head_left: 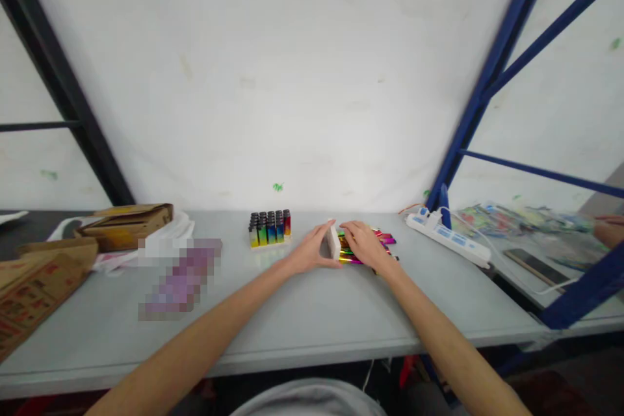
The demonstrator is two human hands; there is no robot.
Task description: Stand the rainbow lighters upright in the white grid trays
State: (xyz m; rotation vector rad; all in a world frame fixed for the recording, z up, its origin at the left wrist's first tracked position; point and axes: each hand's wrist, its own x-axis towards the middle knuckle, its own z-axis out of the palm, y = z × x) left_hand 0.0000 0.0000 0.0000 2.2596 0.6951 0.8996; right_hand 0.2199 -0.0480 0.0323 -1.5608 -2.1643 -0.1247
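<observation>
My left hand (312,250) grips a small white tray (334,242) that stands tilted on its edge, thumb low and fingers along the top. Against the tray's right side lies a loose pile of shiny rainbow-coloured sticks (350,259), which look like lighters. My right hand (363,244) rests over this pile, fingers stretched toward the tray and covering part of it. Further left, similar coloured pieces with black tops (270,227) stand upright in rows on a pale tray (270,244).
At the left are opened cardboard boxes (121,226), white plastic bags (170,234) and a blurred purple item (185,279). A white power strip (448,237) lies at the right by a blue metal frame (468,117). Beyond it are plastic packets (517,227) and another person's hand (609,231).
</observation>
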